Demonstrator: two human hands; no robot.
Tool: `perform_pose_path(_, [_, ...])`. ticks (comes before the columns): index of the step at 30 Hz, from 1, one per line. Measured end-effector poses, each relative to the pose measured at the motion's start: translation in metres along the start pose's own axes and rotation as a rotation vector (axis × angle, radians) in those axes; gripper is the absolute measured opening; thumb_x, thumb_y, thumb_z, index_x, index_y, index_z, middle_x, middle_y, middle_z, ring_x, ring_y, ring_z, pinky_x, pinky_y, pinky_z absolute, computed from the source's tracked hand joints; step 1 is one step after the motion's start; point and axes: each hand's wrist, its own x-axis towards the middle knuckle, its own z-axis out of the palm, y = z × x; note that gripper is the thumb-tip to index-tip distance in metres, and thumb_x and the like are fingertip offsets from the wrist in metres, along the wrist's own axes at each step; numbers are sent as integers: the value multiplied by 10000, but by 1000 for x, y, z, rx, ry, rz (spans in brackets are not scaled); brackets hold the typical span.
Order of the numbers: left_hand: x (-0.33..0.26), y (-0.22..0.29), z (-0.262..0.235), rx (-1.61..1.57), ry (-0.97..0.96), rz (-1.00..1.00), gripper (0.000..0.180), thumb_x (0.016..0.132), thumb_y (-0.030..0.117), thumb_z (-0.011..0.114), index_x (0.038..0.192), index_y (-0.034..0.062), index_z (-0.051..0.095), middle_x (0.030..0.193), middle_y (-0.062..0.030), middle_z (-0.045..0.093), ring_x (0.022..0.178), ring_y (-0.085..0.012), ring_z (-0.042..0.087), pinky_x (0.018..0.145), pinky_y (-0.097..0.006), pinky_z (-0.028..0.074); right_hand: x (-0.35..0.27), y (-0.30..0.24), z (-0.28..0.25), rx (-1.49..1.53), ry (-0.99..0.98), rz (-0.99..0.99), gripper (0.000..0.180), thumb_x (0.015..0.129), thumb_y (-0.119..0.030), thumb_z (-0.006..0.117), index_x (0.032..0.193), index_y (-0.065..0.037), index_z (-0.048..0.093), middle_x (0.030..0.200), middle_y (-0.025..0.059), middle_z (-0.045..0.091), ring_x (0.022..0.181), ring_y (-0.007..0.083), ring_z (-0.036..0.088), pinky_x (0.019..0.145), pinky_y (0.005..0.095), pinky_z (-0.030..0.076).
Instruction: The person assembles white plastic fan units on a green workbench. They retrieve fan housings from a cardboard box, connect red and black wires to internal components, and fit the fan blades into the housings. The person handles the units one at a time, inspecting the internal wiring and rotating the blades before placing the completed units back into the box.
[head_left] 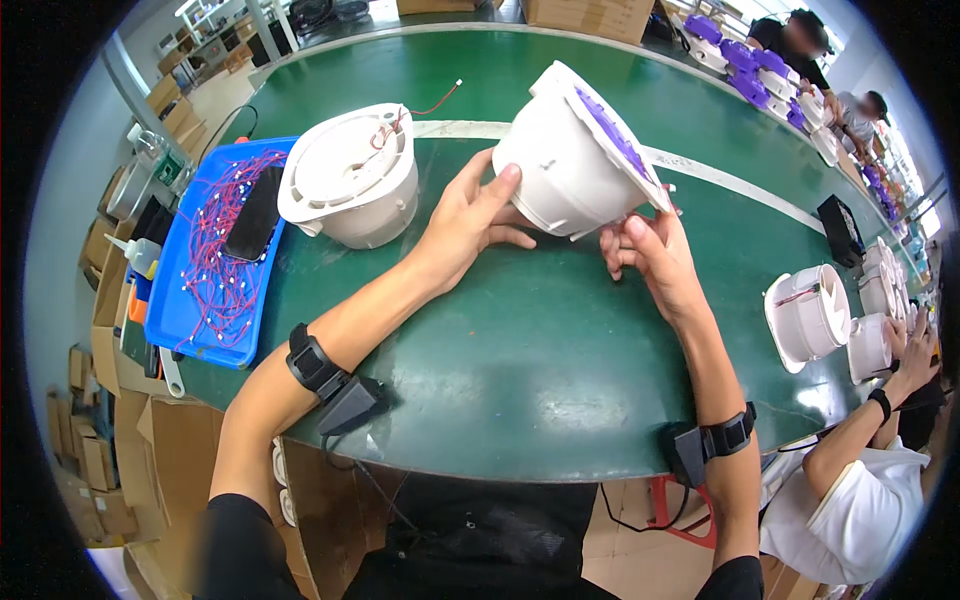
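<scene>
Head view showed a white tub point(560, 165) with a purple side point(612, 130), tilted over the green desk point(520, 390). The left hand point(468, 215) gripped its left side, and the right hand point(655, 255) gripped its right edge. Left of it stood a white pot point(378, 215) with a red wire point(435, 103). Just beside that, a blue tray point(200, 350) held many wires point(213, 295) and a black phone point(255, 215). Far right, another person's hand point(913, 355) was near more pots point(808, 312).

No words, numbers or signs can be read with certainty. A small green label point(169, 173) stands on the clear plastic bottle point(152, 152) left of the blue rectangular plastic tray point(165, 336), beside the smooth green table point(520, 370); its print is too small to make out.
</scene>
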Motion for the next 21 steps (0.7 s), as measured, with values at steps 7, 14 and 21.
perform_pose_path(7, [-5, -4, 7, -14, -85, -75, 757, 925, 373, 656, 1436, -13, 252, 1187, -153, 607, 1001, -201, 653, 747, -325, 588, 3, 2, 6, -118, 279, -150, 941, 755, -435, 807, 1425, 25, 332, 1321, 180, 508, 1238, 253, 479, 1038, 392, 391])
perform_pose_path(14, [-10, -2, 17, 117, -64, -121, 718, 917, 312, 669, 1390, -30, 251, 1068, -174, 630, 980, -237, 659, 685, -317, 575, 1, 6, 10, 231, 179, -125, 898, 817, -435, 749, 1435, 32, 295, 1398, 164, 430, 1303, 252, 415, 1097, 402, 317])
perform_pose_path(21, [-9, -8, 20, 716, 241, 179, 998, 813, 445, 754, 1415, -91, 165, 1246, -296, 524, 1118, -311, 589, 913, -407, 506, 4, 9, 4, 277, 179, 34, 890, 849, -528, 673, 1438, 17, 290, 1382, 158, 437, 1297, 254, 413, 1096, 412, 311])
